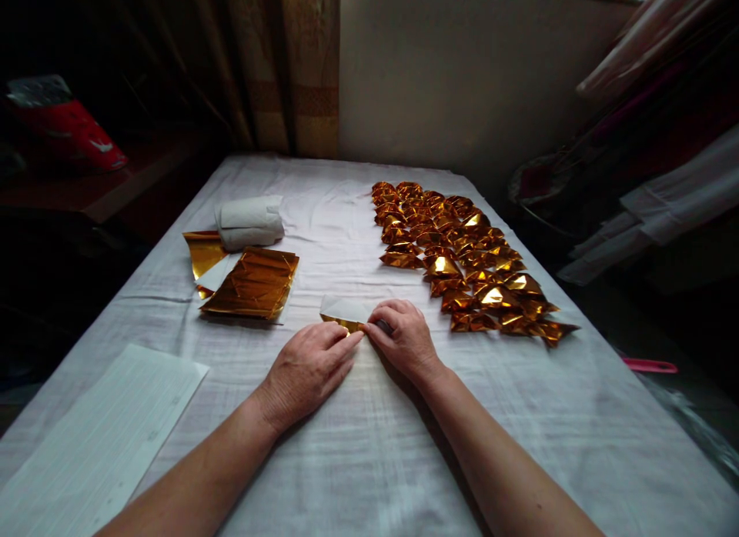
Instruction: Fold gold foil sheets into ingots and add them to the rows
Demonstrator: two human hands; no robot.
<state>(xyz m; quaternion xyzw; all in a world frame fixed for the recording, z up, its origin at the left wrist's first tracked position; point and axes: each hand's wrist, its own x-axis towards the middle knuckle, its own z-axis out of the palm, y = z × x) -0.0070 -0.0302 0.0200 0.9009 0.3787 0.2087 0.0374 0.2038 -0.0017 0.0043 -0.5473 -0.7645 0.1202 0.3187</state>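
A sheet of gold foil paper point(344, 308), its white side partly showing, lies before me with its near edge folded over. My left hand point(312, 364) is closed on the sheet's near edge, fingertips pressed together on it. Touching the same edge from the right, my right hand point(407, 338) is closed with thumb and fingers pinching the paper; its fingers hide the right end. Left of my hands sits a stack of gold foil sheets point(254, 285). Rows of folded gold foil pieces point(462, 252) stand to the right.
A white roll point(248, 220) lies behind the stack. Lined white paper point(109, 437) rests at the near left of the cloth-covered table point(323, 460). A red container point(66, 125) is on a side surface at left; clothes point(681, 191) hang at right.
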